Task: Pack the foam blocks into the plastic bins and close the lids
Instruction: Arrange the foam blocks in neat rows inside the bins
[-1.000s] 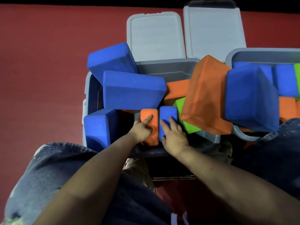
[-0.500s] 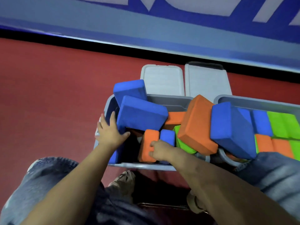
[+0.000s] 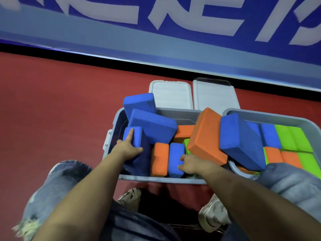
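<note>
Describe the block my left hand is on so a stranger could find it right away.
Start at the left grey bin, the one piled high. At its near-left corner an upright blue block leans under a bigger blue one. It alone is gripped by the left hand; the small blue block stands beside an orange one.

Foam blocks [image 3: 152, 125]: matt, fine-grained, slightly rough faces in blue, orange, green. Bins [image 3: 111, 145]: smooth grey plastic, faint sheen. Lids [image 3: 171, 94], upper centre: pale ribbed plastic. Floor [image 3: 52, 105]: matt red. Jeans [image 3: 57, 181], lower left: faded, frayed denim.
</note>
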{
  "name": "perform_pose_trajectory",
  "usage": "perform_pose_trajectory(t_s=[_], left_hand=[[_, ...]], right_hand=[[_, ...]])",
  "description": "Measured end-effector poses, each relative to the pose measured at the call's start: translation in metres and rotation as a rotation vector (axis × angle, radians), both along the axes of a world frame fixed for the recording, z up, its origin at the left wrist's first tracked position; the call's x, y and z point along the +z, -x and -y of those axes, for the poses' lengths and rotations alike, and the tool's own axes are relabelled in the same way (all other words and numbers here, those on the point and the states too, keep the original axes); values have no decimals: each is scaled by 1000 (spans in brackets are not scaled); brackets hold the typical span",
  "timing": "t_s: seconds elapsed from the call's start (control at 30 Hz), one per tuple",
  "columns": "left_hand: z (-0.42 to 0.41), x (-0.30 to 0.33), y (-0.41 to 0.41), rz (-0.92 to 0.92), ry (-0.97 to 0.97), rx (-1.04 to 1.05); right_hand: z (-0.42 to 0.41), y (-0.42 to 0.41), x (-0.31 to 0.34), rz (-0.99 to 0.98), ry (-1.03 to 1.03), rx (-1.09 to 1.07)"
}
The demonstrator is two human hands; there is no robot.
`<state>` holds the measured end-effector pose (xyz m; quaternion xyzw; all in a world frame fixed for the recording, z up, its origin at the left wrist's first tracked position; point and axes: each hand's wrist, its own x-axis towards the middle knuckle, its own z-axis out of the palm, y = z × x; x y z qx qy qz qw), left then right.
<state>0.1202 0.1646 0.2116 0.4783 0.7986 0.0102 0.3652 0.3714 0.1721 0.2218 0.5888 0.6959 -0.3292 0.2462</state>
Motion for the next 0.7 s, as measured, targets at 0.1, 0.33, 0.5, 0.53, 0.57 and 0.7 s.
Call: perform_pose_trajectory(t_s=[0.1,0.33,0.5,0.53,0.57,0.7], left_hand=[[5,-12,-7,26,33,-61],[10,-52,-18,75,134,-237],[6,-83,-24,-30,347,-380],[4,-86,-24,-32,397,-378],[1,-88,-25,-44,428,-384],[-14,-98,-23,-144,469,-484]], right_hand=[[2,4,-4,-58,35,-11],[-4,15,-23,-167,78,-153],[-21,23,-34,-260,150,-278],[-24,22,-38,-263,159,-298],[-27,21,-44,-265,162,-311],[-34,11,-64,-242,150,-328]])
